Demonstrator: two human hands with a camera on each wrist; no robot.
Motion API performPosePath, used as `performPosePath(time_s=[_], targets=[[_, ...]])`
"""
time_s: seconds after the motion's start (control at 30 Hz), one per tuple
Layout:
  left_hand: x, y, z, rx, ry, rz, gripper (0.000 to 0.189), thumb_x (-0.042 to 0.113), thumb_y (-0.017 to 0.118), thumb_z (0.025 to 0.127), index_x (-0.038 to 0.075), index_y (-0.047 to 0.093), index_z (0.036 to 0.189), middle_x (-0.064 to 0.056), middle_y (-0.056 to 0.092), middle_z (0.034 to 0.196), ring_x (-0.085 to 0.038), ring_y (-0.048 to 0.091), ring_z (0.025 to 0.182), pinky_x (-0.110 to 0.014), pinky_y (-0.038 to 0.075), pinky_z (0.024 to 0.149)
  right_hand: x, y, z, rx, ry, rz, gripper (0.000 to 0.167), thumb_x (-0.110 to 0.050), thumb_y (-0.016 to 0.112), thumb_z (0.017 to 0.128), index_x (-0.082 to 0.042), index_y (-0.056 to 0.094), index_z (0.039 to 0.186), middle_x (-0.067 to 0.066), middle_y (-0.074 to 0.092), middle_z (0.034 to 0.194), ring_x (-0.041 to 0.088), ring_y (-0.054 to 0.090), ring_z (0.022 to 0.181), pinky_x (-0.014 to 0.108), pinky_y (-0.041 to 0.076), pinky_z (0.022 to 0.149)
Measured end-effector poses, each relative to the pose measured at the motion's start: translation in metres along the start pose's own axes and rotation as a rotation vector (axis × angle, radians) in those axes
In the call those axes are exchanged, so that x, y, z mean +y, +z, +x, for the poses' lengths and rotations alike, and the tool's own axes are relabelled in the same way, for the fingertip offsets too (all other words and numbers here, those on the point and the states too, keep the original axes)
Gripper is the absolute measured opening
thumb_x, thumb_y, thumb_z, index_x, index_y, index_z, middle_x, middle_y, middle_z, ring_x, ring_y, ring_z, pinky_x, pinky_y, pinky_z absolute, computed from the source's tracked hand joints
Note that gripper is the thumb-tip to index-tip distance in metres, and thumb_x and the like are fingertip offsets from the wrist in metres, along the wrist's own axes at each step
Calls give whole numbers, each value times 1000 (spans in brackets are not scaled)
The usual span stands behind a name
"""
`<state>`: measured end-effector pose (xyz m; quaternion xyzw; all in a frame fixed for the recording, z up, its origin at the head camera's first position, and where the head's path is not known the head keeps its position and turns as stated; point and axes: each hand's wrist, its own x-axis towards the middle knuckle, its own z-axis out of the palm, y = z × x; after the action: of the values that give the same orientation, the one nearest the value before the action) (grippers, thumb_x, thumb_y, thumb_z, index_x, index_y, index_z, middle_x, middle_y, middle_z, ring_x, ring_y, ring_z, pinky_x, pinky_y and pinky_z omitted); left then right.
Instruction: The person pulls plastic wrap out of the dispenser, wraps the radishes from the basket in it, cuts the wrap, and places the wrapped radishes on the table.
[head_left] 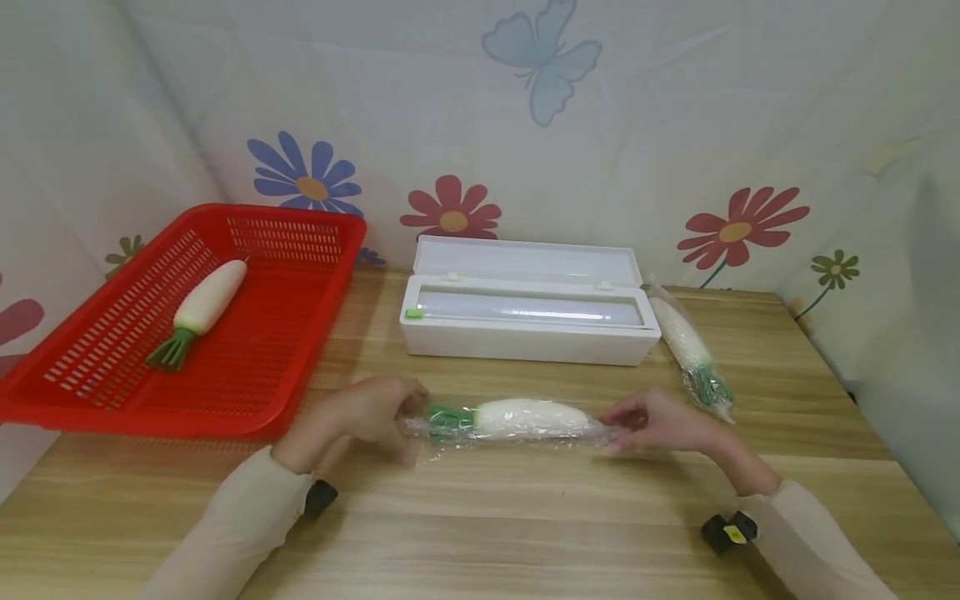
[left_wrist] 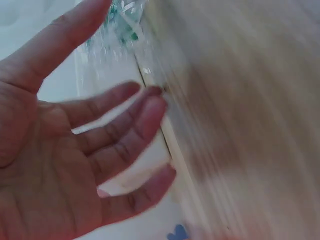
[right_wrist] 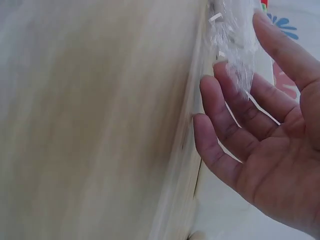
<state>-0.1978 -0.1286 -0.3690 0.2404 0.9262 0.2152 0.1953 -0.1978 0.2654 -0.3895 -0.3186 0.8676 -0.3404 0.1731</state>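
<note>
Half-spread without evident grip, left hand [head_left: 378,412] and right hand [head_left: 662,423] flank the plastic-wrapped, green-topped, tapered white radish [head_left: 531,419], parallel to the wooden table's [head_left: 510,525] far edge, seemingly for reaching both ends

We counted three white radishes [head_left: 213,296], two of them in clear film [right_wrist: 232,30] and one bare, along with one red basket [head_left: 262,350], one white box [head_left: 525,343], two hands [head_left: 663,423], one blue butterfly [head_left: 545,62] and one wooden tabletop [head_left: 525,521].

The wooden table [head_left: 525,517] bears a basket [head_left: 277,333], box [head_left: 525,342] and wrapped radishes [head_left: 528,419].
</note>
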Motion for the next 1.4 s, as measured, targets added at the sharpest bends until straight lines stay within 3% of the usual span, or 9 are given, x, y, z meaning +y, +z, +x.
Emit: performPosePath(time_s=[0.13,0.23,0.3,0.57,0.73,0.87,1.0,1.2,1.4], targets=[[9,3,2,-9,-27,108,47,17,84,57,5,60,95,-1,58,83,-17,53,76,-34,46,69,-5,5,5,-6,8,-77,35,-27,76,72,0,68,94,-3,63,75,2,50,64,20,45,55],[13,4,3,33,-24,171,18,7,76,63,11,62,73,4,53,66,-15,47,61,-30,41,55,-9,7,9,-6,0,-109,19,-22,75,73,-6,69,83,-8,57,65,1,44,55,20,40,49],[13,3,4,77,-2,200,14,6,73,67,14,62,64,6,51,60,-13,45,57,-27,38,52,-9,8,11,-4,-5,-108,12,-18,73,75,-8,68,76,-8,57,62,1,43,53,20,41,48],[7,3,9,150,46,168,13,6,69,75,13,65,65,6,50,58,-11,43,51,-24,37,48,-5,3,12,36,34,-50,11,-15,69,79,-5,67,74,-6,57,62,1,42,54,19,39,49],[-1,-1,8,88,131,59,7,8,70,76,9,65,70,6,52,60,-9,42,55,-23,38,51,-3,2,12,17,18,-2,13,-17,65,84,-6,68,78,-6,56,64,1,42,55,19,38,48],[-8,-8,3,-70,214,-135,12,16,64,84,6,67,78,4,54,62,-7,41,53,-21,36,49,1,0,8,-46,-15,103,22,-14,53,92,-3,65,78,-1,53,63,3,42,53,20,38,47],[-12,-14,1,-195,177,-258,21,19,55,91,4,67,85,1,52,63,-7,39,51,-20,32,47,5,-3,5,-114,4,199,22,-13,51,93,2,66,86,6,56,65,4,45,55,20,41,48],[-14,-14,2,-211,163,-286,16,12,58,88,0,68,85,0,53,62,-7,39,49,-19,33,46,2,-3,4,-148,77,249,28,-13,62,86,9,62,104,13,67,84,10,61,72,26,51,62],[-13,-9,6,-178,142,-289,12,9,65,82,0,69,75,3,52,57,-7,40,51,-19,32,48,-3,2,6,-156,146,332,28,-7,66,80,12,62,101,17,67,86,16,64,73,30,53,65]])
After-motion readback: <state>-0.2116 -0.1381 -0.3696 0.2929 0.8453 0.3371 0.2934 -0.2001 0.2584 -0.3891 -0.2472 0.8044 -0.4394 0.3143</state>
